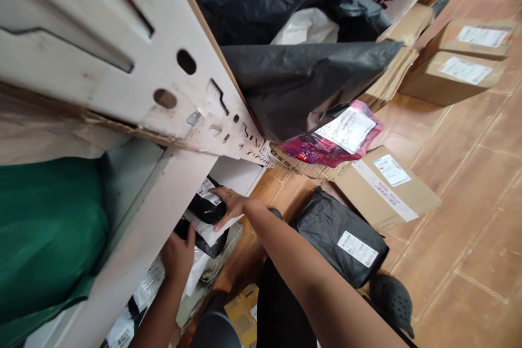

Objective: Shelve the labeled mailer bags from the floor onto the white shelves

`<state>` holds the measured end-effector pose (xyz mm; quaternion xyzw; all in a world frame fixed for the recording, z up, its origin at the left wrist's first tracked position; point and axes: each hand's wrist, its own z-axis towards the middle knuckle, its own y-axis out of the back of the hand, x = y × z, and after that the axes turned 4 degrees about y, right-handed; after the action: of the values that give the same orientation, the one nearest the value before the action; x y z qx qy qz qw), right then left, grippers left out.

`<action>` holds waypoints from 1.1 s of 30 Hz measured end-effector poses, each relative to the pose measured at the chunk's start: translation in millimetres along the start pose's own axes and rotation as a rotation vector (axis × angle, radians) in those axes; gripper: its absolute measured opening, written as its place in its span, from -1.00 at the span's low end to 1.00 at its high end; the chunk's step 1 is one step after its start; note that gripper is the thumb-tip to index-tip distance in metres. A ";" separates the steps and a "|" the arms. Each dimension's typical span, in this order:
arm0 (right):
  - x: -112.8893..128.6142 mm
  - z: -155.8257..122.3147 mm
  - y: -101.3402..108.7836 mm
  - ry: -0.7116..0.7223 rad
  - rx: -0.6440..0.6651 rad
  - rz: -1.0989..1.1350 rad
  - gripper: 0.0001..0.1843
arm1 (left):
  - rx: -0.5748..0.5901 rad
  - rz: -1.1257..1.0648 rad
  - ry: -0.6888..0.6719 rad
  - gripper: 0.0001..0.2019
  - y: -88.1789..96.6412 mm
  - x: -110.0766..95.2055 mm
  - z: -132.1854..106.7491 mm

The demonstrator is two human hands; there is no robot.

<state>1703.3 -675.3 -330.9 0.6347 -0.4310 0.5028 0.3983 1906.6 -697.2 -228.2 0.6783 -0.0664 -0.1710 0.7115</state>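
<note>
My right hand reaches into the low shelf opening, its thumb and fingers around the near end of a black plastic parcel with a white label. Below that parcel lie a white packet and another black parcel. Close by on the left, my left hand has its thumb raised beside the same pile. Its other fingers are hidden by the shelf edge and the parcels.
A white metal shelf post and beam border the opening. A green bag sits left. Black plastic bulges overhead. A black parcel, cartons, a pink packet and a dark clog are right.
</note>
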 end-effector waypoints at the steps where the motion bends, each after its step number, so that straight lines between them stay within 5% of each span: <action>1: -3.4 0.4 2.8 0.018 -0.025 0.023 0.25 | 0.068 -0.031 -0.143 -0.60 1.7 -11.6 -0.3; 4: -10.9 1.7 7.0 0.090 -0.097 0.050 -0.18 | 0.216 0.053 -0.411 -0.65 2.6 -42.2 -0.9; 8: -16.0 1.5 3.8 0.130 -0.168 0.056 -0.43 | 0.157 0.248 -0.359 -0.32 -1.1 -59.7 -12.0; 12: -24.3 -2.8 4.2 0.103 -0.257 -0.007 -0.68 | 0.246 0.345 -0.321 -0.24 -7.9 -62.0 -30.3; 16: -24.7 -10.6 2.2 0.100 -0.277 -0.110 -0.65 | 0.278 0.425 -0.281 -0.36 -15.8 -62.2 -33.2; 20: -13.3 -12.5 -10.5 0.125 -0.285 -0.206 -0.11 | 0.383 0.403 -0.164 -0.42 -17.9 -63.3 -24.9; 25: -11.4 -7.3 -13.1 0.021 -0.383 -0.241 -0.44 | 0.443 0.421 -0.118 -0.40 -19.1 -62.6 -21.4; 33: -21.9 -11.4 0.3 -0.084 -0.555 -0.134 -0.52 | 0.417 0.342 -0.145 -0.37 -27.8 -54.0 -29.1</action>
<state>1696.9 -661.5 -350.4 0.5487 -0.5254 0.3112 0.5709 1861.5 -652.4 -250.3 0.7751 -0.2643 -0.0793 0.5684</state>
